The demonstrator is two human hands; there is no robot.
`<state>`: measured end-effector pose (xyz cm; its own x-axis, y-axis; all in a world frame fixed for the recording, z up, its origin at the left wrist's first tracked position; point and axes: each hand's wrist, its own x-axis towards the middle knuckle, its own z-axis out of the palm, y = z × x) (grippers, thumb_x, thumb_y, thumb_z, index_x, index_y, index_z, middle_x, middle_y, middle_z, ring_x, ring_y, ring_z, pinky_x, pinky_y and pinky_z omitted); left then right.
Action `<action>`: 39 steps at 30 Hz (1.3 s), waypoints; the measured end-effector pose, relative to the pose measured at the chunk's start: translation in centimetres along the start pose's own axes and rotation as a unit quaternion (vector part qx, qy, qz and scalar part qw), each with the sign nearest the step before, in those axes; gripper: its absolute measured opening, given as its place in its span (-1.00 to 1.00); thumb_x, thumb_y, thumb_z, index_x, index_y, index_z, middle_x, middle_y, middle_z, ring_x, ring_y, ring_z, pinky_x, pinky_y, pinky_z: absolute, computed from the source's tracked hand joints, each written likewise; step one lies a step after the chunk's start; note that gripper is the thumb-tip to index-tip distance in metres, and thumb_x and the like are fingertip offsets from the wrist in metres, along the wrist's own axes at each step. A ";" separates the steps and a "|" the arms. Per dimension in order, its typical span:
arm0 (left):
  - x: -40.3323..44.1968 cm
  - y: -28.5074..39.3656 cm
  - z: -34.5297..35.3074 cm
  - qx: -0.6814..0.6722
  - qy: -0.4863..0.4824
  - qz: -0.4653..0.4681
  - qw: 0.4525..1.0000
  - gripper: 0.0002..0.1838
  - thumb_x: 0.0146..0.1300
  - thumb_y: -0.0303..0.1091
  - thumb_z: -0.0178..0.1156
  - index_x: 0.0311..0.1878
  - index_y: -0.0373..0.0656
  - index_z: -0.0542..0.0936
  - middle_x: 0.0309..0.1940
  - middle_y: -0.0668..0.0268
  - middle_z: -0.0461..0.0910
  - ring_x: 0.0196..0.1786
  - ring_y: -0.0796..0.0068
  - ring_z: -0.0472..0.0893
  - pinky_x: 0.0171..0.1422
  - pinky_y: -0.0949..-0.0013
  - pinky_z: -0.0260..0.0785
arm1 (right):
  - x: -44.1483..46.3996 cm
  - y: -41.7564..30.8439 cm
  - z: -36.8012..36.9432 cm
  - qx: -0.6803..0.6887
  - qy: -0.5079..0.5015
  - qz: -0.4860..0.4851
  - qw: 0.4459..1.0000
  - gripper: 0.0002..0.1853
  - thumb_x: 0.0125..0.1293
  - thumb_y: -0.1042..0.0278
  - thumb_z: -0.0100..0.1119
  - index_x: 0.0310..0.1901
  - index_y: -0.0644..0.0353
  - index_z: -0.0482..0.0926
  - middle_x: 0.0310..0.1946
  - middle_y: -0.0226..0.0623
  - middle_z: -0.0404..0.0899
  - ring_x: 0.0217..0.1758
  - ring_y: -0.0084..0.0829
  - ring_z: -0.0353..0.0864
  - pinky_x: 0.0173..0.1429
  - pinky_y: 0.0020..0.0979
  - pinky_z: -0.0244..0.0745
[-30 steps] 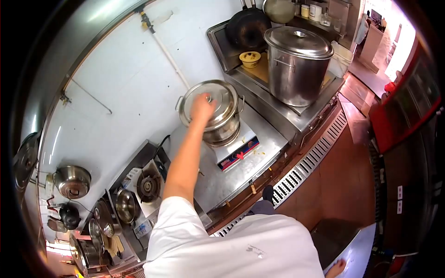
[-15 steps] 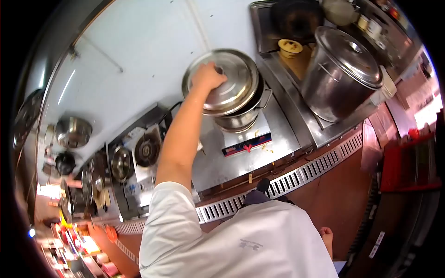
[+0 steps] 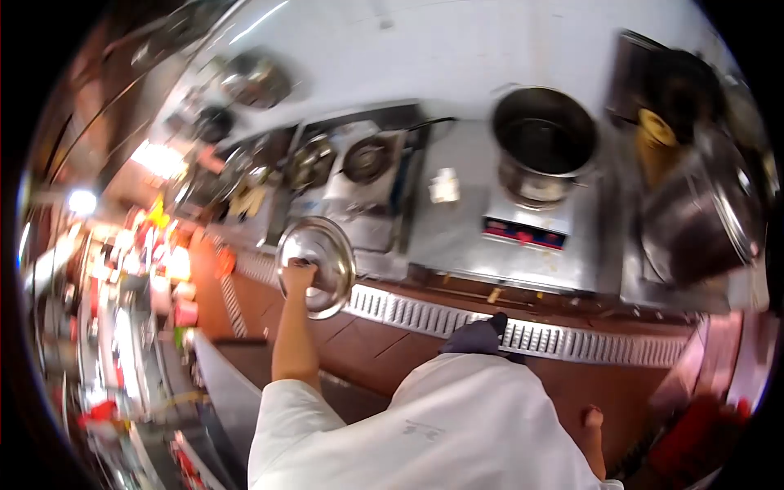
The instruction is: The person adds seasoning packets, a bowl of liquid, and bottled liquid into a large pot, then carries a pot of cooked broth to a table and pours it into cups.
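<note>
A round, shiny metal pot lid (image 3: 333,257) is in my left hand (image 3: 299,276), whose fingers are closed on its knob. The lid is out over the floor and drain at the front edge of the stove counter, away from the pot. Uncovered, a tall steel pot (image 3: 543,139) with a dark inside stands on a small cooker with a red knob (image 3: 524,237). My right hand (image 3: 593,418) hangs low at my side with fingers curled; nothing shows in it.
Left of the pot, a small white object (image 3: 445,186) lies on the steel counter (image 3: 465,245). Further left is a gas burner (image 3: 367,159). A large lidded stockpot (image 3: 694,216) stands at the right. A slotted floor drain (image 3: 425,314) runs along the counter's foot.
My left hand has lifted the lid off the pot and carried it left and toward me. The view has turned left. My right hand still hangs by my side.
</note>
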<state>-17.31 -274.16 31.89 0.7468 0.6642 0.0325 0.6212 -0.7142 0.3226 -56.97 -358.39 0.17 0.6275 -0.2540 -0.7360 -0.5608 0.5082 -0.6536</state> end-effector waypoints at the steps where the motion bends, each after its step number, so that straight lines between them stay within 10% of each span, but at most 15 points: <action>1: -0.8 -4.7 -0.5 0.025 0.011 -0.041 0.999 -0.36 -0.26 -0.14 0.35 -0.03 -0.25 0.54 -0.15 -0.03 0.60 -0.05 0.06 0.60 0.05 0.20 0.45 | 0.5 -2.9 2.8 -0.045 0.091 0.038 0.994 -0.92 0.24 0.42 0.01 -0.34 0.10 0.52 -0.63 -0.39 0.43 -0.66 -0.47 0.41 -0.62 -0.46 0.34; 3: -2.7 -10.4 -2.3 0.051 0.021 -0.133 0.990 -0.31 -0.25 -0.15 0.37 0.05 -0.23 0.50 -0.02 -0.05 0.53 0.03 0.04 0.56 0.14 0.20 0.41 | 5.5 -3.7 4.2 -0.110 0.194 0.015 0.975 -0.93 0.21 0.41 0.04 -0.34 0.13 0.53 -0.65 -0.38 0.43 -0.66 -0.47 0.41 -0.60 -0.46 0.33; 6: -4.2 -14.2 -5.2 0.056 -0.007 -0.220 0.974 -0.30 -0.21 -0.19 0.35 0.11 -0.18 0.47 0.10 -0.05 0.42 0.13 0.02 0.49 0.22 0.18 0.36 | 6.7 -8.7 11.2 -0.161 0.095 -0.011 0.982 -0.93 0.22 0.41 0.03 -0.35 0.14 0.53 -0.65 -0.37 0.45 -0.67 -0.48 0.41 -0.64 -0.45 0.29; 12: 5.7 -20.7 0.8 0.076 -0.021 -0.144 0.986 -0.33 -0.22 -0.18 0.37 0.06 -0.17 0.49 0.01 -0.04 0.45 0.04 0.02 0.53 0.16 0.17 0.39 | 11.3 -9.6 24.3 -0.196 0.024 -0.032 0.980 -0.95 0.28 0.39 0.07 -0.32 0.12 0.51 -0.54 -0.44 0.47 -0.51 -0.52 0.50 -0.50 -0.54 0.38; 23: 31.3 7.5 14.0 -0.042 -0.114 0.134 0.984 -0.39 -0.12 -0.16 0.32 0.11 0.04 0.47 0.12 0.10 0.39 0.20 0.09 0.40 0.20 0.15 0.37 | 3.3 -8.2 49.9 -0.484 -0.028 -0.048 0.873 -0.82 0.25 0.32 0.15 -0.14 0.11 0.54 -0.39 -0.40 0.57 -0.41 -0.54 0.55 -0.45 -0.50 0.40; 39: 39.8 17.2 24.4 0.020 -0.172 0.287 0.942 -0.25 -0.08 -0.09 0.31 0.26 0.06 0.34 0.25 0.08 0.31 0.27 0.07 0.36 0.28 0.11 0.30 | -2.9 -4.5 45.9 -0.391 0.224 -0.045 0.891 -0.82 0.23 0.46 0.11 -0.18 0.36 0.57 -0.39 -0.23 0.62 -0.42 -0.47 0.58 -0.32 -0.42 0.49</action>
<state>28.88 -265.37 15.67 0.9910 0.0596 -0.1195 0.0943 -0.9463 0.3093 -31.52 -322.13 13.37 0.5080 -0.6576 -0.5564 -0.8344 -0.2152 -0.5074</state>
